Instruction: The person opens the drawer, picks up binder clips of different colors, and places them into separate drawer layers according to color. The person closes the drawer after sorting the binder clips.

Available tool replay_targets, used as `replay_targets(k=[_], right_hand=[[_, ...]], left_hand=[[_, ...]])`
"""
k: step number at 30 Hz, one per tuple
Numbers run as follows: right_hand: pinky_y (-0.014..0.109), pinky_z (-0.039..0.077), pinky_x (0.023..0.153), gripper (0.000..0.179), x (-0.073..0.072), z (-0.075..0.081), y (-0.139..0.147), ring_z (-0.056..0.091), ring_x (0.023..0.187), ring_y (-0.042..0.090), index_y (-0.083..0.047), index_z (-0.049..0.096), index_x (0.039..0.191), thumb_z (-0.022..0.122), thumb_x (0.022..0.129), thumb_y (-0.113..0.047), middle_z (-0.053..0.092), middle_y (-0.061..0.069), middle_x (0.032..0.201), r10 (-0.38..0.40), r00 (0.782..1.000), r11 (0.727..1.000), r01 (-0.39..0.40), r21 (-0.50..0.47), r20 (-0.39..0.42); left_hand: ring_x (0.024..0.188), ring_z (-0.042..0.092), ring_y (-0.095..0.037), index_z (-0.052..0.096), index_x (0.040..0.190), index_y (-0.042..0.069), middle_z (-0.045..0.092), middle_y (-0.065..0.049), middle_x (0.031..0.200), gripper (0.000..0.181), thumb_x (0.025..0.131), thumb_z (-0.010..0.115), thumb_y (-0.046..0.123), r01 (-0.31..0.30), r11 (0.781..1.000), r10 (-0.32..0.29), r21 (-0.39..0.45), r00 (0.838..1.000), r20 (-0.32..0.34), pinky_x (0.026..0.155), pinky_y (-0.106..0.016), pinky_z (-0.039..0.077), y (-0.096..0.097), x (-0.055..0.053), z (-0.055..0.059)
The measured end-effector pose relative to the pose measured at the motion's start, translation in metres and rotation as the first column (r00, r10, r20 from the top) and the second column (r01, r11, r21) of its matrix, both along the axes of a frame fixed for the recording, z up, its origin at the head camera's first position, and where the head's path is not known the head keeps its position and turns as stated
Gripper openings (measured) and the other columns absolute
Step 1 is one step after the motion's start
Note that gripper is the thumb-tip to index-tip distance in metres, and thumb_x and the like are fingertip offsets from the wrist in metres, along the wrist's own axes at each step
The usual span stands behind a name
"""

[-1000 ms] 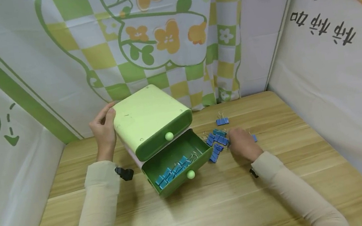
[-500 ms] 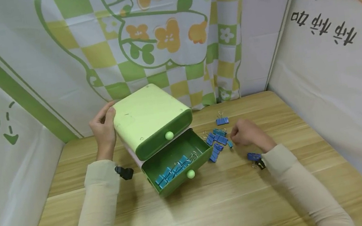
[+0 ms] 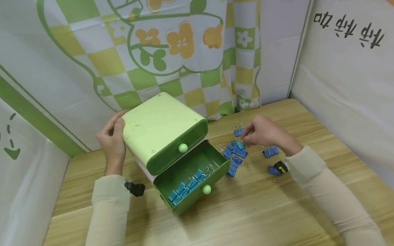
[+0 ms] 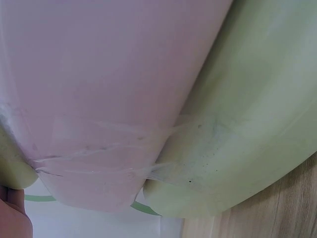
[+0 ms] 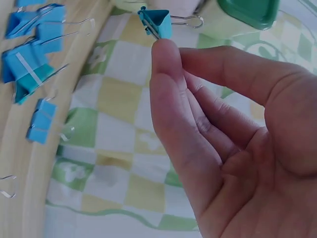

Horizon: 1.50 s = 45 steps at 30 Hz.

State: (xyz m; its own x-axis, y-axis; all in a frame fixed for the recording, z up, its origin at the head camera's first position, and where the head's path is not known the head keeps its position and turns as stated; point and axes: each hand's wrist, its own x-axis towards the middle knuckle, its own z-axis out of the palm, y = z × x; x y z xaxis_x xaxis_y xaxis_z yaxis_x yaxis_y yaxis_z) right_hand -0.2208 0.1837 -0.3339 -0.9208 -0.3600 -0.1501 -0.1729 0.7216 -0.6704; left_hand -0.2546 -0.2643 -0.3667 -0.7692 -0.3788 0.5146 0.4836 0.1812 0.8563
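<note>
A small drawer unit (image 3: 163, 125) with a light green top stands on the table, its lower green drawer (image 3: 206, 155) pulled out. Several teal binder clips (image 3: 187, 187) lie inside that drawer. My left hand (image 3: 112, 142) grips the unit's back left corner; the left wrist view shows its pink and green side walls (image 4: 109, 89) up close. Between thumb and index finger my right hand (image 3: 265, 132) pinches one teal binder clip (image 5: 161, 24), raised above the table. Below it, several blue and teal binder clips (image 3: 234, 166) lie in a loose heap to the right of the drawer.
A blue binder clip (image 3: 270, 151) and another blue one (image 3: 272, 170) lie beneath the right forearm. One more blue clip (image 3: 239, 132) stands behind the heap. A patterned curtain (image 3: 192, 86) hangs behind the wooden table (image 3: 233, 230).
My right hand has left the table at the heap's right side and risen back and slightly left, taking a teal binder clip with it. The left hand and drawer unit stay put.
</note>
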Motion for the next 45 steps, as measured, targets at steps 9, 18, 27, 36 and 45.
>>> replay_targets(k=[9, 18, 27, 36, 45], right_hand=[[0.033, 0.063, 0.078, 0.015, 0.012, 0.016, -0.023, 0.077, 0.081, 0.016, -0.002, 0.082, 0.106, 0.075, 0.095, -0.009, 0.081, 0.007, 0.092, 0.077, 0.995, 0.997, -0.077, 0.004, -0.07], [0.03, 0.062, 0.077, 0.011, 0.017, 0.023, -0.05, 0.078, 0.083, 0.016, -0.01, 0.083, 0.102, 0.076, 0.095, -0.012, 0.082, 0.002, 0.092, 0.149, 0.983, 0.988, -0.144, 0.055, -0.105], [0.041, 0.059, 0.097, 0.013, 0.02, 0.017, -0.075, 0.072, 0.077, 0.011, -0.008, 0.084, 0.098, 0.072, 0.092, -0.006, 0.08, 0.001, 0.087, 0.202, 0.968, 0.977, -0.188, 0.105, -0.15], [0.03, 0.062, 0.075, 0.012, 0.022, 0.01, -0.084, 0.074, 0.077, 0.011, -0.004, 0.083, 0.101, 0.073, 0.095, -0.008, 0.081, 0.004, 0.091, 0.187, 0.973, 0.979, -0.174, 0.104, -0.135], [0.036, 0.063, 0.082, 0.011, 0.01, 0.018, -0.067, 0.077, 0.084, 0.015, -0.009, 0.085, 0.1, 0.077, 0.094, -0.013, 0.082, 0.004, 0.094, 0.115, 0.97, 0.991, -0.097, 0.094, -0.215]], left_hand=[[0.06, 0.058, -0.003, 0.077, 0.126, 0.005, 0.078, 0.011, 0.104, 0.033, 0.103, 0.064, 0.025, 0.002, 1.0, -0.002, 0.0, 1.0, -0.01, 0.054, -0.016, 0.047, -0.001, 0.0, -0.001], [0.059, 0.058, 0.0, 0.074, 0.128, -0.002, 0.078, 0.013, 0.099, 0.036, 0.104, 0.062, 0.021, 0.017, 1.0, -0.017, 0.016, 1.0, -0.011, 0.054, -0.014, 0.047, 0.0, 0.003, 0.004], [0.06, 0.059, 0.0, 0.073, 0.129, -0.004, 0.078, 0.013, 0.098, 0.036, 0.104, 0.062, 0.019, 0.029, 0.999, -0.029, 0.02, 1.0, 0.002, 0.055, -0.014, 0.048, 0.007, 0.015, 0.012], [0.059, 0.059, -0.003, 0.076, 0.128, 0.005, 0.078, 0.012, 0.099, 0.034, 0.104, 0.064, 0.026, 0.009, 1.0, -0.009, 0.011, 1.0, 0.017, 0.054, -0.015, 0.048, -0.004, -0.002, -0.006], [0.061, 0.062, -0.003, 0.076, 0.128, 0.002, 0.079, 0.013, 0.099, 0.037, 0.103, 0.066, 0.027, 0.02, 1.0, -0.02, 0.006, 1.0, -0.003, 0.056, -0.015, 0.05, -0.003, -0.002, -0.003]])
